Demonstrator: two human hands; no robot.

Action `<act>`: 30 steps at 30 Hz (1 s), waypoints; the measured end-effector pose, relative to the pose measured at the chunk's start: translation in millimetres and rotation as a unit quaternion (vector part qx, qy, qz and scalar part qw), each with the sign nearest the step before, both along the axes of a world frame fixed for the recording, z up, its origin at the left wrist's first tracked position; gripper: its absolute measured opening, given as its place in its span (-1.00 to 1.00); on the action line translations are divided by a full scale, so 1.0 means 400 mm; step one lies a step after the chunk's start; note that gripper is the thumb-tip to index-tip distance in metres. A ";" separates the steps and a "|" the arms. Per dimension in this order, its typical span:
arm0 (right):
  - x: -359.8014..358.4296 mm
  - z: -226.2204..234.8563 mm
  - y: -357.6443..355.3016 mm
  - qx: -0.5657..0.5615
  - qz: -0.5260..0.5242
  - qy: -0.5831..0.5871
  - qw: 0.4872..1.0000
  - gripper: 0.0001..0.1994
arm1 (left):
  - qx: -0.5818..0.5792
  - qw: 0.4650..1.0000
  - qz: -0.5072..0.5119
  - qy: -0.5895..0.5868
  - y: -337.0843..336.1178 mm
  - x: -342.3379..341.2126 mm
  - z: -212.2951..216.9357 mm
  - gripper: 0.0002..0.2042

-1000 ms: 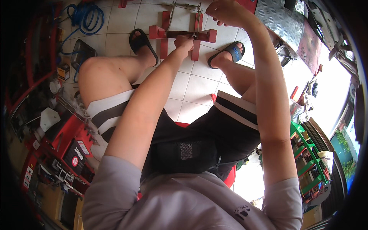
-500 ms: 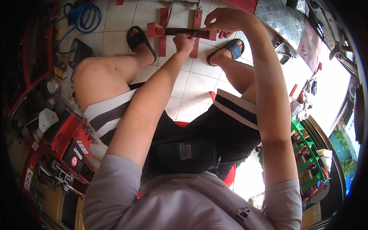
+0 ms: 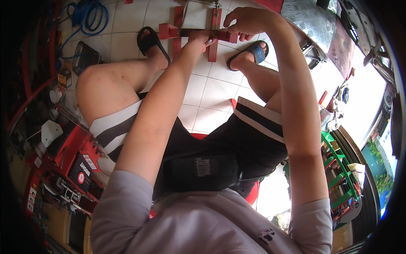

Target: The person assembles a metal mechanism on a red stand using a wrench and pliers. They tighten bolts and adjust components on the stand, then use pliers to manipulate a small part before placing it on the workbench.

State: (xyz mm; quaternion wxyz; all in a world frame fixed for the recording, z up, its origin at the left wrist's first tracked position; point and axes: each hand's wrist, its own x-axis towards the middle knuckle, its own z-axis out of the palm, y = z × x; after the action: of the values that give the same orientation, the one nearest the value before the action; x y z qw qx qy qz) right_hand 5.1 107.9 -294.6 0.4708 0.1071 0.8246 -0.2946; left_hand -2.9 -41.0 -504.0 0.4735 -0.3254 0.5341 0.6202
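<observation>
A bare left forearm [image 3: 158, 101] slants forward and inward, its left hand [image 3: 200, 40] lowered ahead with fingers curled in, their grip partly hidden. The bare right arm [image 3: 299, 89] reaches farther out, elbow nearly straight, wrist bent sharply inward, the right hand [image 3: 248, 23] arched palm-down with fingers parted and drooping.

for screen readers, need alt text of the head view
A person, seen from above, has left grip and right grip at a red stand between two dark sandals on a white tiled floor. A coiled blue hose lies at upper left.
</observation>
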 end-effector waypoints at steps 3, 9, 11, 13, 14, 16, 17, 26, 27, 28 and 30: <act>0.000 0.006 0.000 0.002 0.007 -0.003 1.000 -0.63 | 0.019 0.999 0.012 -0.043 0.003 -0.033 0.004 -0.92; 0.007 -0.013 0.014 -0.014 -0.013 -0.019 1.000 -0.65 | -0.042 0.992 -0.081 0.090 0.005 0.009 0.051 -0.92; 0.003 -0.011 0.015 -0.026 -0.004 -0.017 1.000 -0.65 | -0.112 0.973 -0.114 0.166 0.015 0.034 0.086 -0.92; -0.002 0.003 0.010 -0.022 0.015 -0.020 0.999 -0.74 | -0.139 0.959 -0.114 0.218 -0.001 0.042 0.064 -0.91; -0.006 0.015 0.006 -0.020 0.025 -0.022 0.999 -0.76 | -0.153 0.951 -0.114 0.244 -0.008 0.041 0.064 -0.91; -0.009 0.032 0.006 -0.018 0.038 -0.031 0.999 -0.75 | -0.168 0.922 -0.190 0.291 -0.028 0.049 0.066 -0.90; -0.008 0.040 0.008 -0.015 0.043 -0.035 0.998 -0.74 | -0.173 0.905 -0.228 0.314 -0.032 0.050 0.074 -0.89; -0.013 0.028 0.001 -0.030 0.042 -0.034 0.998 -0.73 | -0.144 0.931 -0.145 0.304 -0.083 0.097 -0.058 -0.79; -0.016 0.039 -0.003 -0.030 0.050 -0.033 0.998 -0.73 | -0.172 0.916 -0.160 0.326 -0.087 0.096 -0.066 -0.79; -0.020 0.052 -0.002 -0.030 0.058 -0.032 0.997 -0.73 | -0.200 0.899 -0.174 0.348 -0.090 0.095 -0.074 -0.78; -0.022 0.074 -0.005 -0.023 0.067 -0.031 0.997 -0.73 | -0.223 0.886 -0.187 0.361 -0.088 0.094 -0.076 -0.78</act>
State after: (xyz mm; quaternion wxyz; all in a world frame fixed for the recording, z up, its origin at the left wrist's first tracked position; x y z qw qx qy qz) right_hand -3.8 105.7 -265.1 0.5174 0.0495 0.8078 -0.2781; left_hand 34.7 -76.3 -534.4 0.2702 -0.0707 0.8433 0.4592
